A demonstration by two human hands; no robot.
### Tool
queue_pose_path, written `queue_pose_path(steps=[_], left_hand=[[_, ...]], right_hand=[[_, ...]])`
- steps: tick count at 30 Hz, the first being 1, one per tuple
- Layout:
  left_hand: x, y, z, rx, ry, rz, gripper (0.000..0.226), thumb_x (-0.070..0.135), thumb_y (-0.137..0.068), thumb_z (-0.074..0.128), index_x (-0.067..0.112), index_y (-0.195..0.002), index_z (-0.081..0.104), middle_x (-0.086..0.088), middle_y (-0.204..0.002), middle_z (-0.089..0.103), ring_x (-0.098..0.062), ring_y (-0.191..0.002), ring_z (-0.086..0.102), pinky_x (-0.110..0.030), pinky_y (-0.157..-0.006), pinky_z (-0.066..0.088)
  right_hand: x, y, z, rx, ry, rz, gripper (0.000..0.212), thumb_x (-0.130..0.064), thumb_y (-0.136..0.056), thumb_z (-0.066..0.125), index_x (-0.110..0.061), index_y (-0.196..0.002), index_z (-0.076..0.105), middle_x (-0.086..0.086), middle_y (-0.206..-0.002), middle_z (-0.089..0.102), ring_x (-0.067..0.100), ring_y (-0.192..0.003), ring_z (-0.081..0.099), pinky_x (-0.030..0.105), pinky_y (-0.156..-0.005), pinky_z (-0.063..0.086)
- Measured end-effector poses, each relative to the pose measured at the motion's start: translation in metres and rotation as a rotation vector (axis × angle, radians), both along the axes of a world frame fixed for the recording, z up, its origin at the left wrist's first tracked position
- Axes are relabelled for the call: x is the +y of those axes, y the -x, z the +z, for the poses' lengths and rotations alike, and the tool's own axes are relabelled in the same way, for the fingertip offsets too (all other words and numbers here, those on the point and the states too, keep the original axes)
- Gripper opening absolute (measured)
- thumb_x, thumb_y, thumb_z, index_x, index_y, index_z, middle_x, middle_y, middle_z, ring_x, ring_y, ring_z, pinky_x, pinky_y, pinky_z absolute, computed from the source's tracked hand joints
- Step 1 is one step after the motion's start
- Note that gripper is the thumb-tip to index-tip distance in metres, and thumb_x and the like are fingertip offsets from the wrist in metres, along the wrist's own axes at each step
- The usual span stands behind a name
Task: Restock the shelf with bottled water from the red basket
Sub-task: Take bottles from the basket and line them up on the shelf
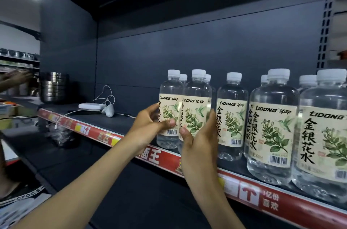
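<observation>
My left forearm (84, 181) crosses the foreground and rises to my left hand (150, 125), whose thumb and fingers curl round the label of one water bottle (170, 97). Just right of it, my right hand (199, 144) grips a second water bottle (195, 93) the same way, thumb in front and fingers behind. The two bottles touch side by side, labels outward, at the front edge of the shelf (120, 125). I judge the low hold is meant to steady both upright and extend the standing row (272, 125) leftward.

Hidden or unclear: at far left is another person's blurred hand (15, 78), its action unreadable. Stacked steel bowls (54, 88) and a white power bank (92, 106) occupy the shelf's left part. My hands cover the two bases, so I cannot tell whether they rest on the shelf. Rear bottles show only their caps (183, 77). The rightmost bottle is cut by the frame edge. The red basket is out of view.
</observation>
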State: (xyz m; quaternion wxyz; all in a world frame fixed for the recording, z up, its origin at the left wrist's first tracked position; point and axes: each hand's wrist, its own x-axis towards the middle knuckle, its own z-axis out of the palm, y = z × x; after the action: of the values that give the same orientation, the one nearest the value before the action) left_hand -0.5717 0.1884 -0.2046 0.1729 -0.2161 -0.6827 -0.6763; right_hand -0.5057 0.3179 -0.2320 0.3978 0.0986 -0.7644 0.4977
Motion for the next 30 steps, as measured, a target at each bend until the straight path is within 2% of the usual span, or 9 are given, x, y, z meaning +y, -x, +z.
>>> queue_pose_path(steps=[3,6,9,12,15,20,24,28,30], left_hand=[[0.003,0.005,-0.001,0.032,0.065,0.004,0.041,0.009,-0.08,0.078,0.031,-0.111,0.064,0.011,-0.109,0.074,-0.008,-0.106,0.068,-0.031,-0.091,0.053],[0.005,0.006,-0.005,0.049,0.079,-0.009,0.047,0.007,-0.081,0.077,0.025,-0.12,0.06,0.008,-0.113,0.073,-0.009,-0.108,0.067,-0.03,-0.093,0.054],[0.001,0.005,-0.01,0.045,0.164,-0.015,0.069,0.006,-0.074,0.082,0.022,-0.134,0.051,0.007,-0.119,0.071,-0.007,-0.111,0.066,-0.029,-0.097,0.052],[-0.003,0.003,-0.015,0.04,0.273,0.062,0.079,0.008,-0.07,0.086,0.027,-0.137,0.047,0.008,-0.113,0.071,-0.007,-0.103,0.067,-0.026,-0.09,0.054],[-0.005,0.005,-0.019,0.028,0.298,0.143,0.082,0.013,-0.067,0.089,0.026,-0.137,0.048,0.004,-0.107,0.073,-0.014,-0.099,0.069,-0.039,-0.092,0.056],[-0.006,0.009,-0.019,0.02,0.342,0.187,0.08,0.019,-0.066,0.089,0.03,-0.134,0.049,0.004,-0.104,0.075,-0.016,-0.096,0.071,-0.045,-0.091,0.055],[-0.004,0.005,-0.018,0.022,0.337,0.181,0.075,0.013,-0.071,0.086,0.026,-0.134,0.049,0.003,-0.106,0.074,-0.013,-0.095,0.07,-0.036,-0.089,0.056],[-0.002,0.001,-0.018,0.026,0.343,0.161,0.071,0.007,-0.075,0.082,0.024,-0.135,0.048,0.007,-0.106,0.072,0.003,-0.087,0.067,-0.017,-0.078,0.052],[-0.001,-0.004,-0.016,0.011,0.363,0.153,0.067,0.007,-0.078,0.08,0.026,-0.134,0.048,0.011,-0.107,0.071,0.007,-0.087,0.065,-0.02,-0.085,0.053]], right_hand=[[0.001,0.005,-0.001,0.017,-0.115,-0.08,0.097,-0.023,-0.094,0.059,-0.03,-0.152,-0.02,-0.006,-0.164,-0.001,0.015,-0.15,0.007,0.04,-0.12,0.024],[0.008,0.002,0.0,-0.085,-0.184,-0.02,0.101,-0.02,-0.096,0.057,-0.026,-0.15,-0.028,-0.009,-0.163,-0.011,0.005,-0.147,-0.002,0.023,-0.112,0.007],[0.015,-0.006,-0.004,-0.079,-0.307,-0.061,0.109,-0.013,-0.094,0.061,-0.025,-0.147,-0.033,-0.004,-0.164,-0.009,0.016,-0.151,0.008,0.022,-0.111,0.018],[0.015,-0.016,-0.008,-0.044,-0.423,-0.186,0.113,-0.011,-0.09,0.065,-0.035,-0.148,-0.029,-0.001,-0.162,-0.013,0.022,-0.149,0.019,0.033,-0.108,0.04],[0.014,-0.017,-0.007,-0.025,-0.539,-0.29,0.109,-0.011,-0.087,0.069,-0.047,-0.149,-0.013,0.004,-0.159,-0.007,0.026,-0.143,0.025,0.037,-0.095,0.054],[0.014,-0.014,-0.001,-0.134,-0.582,-0.295,0.113,-0.01,-0.087,0.069,-0.045,-0.148,-0.019,0.006,-0.156,-0.018,0.027,-0.143,0.016,0.038,-0.095,0.054],[0.014,-0.013,0.001,-0.166,-0.576,-0.326,0.113,-0.01,-0.087,0.069,-0.042,-0.15,-0.02,0.007,-0.156,-0.019,0.029,-0.142,0.017,0.04,-0.093,0.053],[0.01,-0.011,-0.004,-0.141,-0.558,-0.358,0.111,-0.011,-0.087,0.069,-0.04,-0.152,-0.016,0.01,-0.159,-0.016,0.032,-0.147,0.015,0.049,-0.108,0.042],[0.01,-0.011,-0.007,-0.13,-0.539,-0.344,0.108,-0.013,-0.087,0.069,-0.041,-0.152,-0.012,0.007,-0.16,-0.016,0.032,-0.149,0.013,0.049,-0.111,0.039]])
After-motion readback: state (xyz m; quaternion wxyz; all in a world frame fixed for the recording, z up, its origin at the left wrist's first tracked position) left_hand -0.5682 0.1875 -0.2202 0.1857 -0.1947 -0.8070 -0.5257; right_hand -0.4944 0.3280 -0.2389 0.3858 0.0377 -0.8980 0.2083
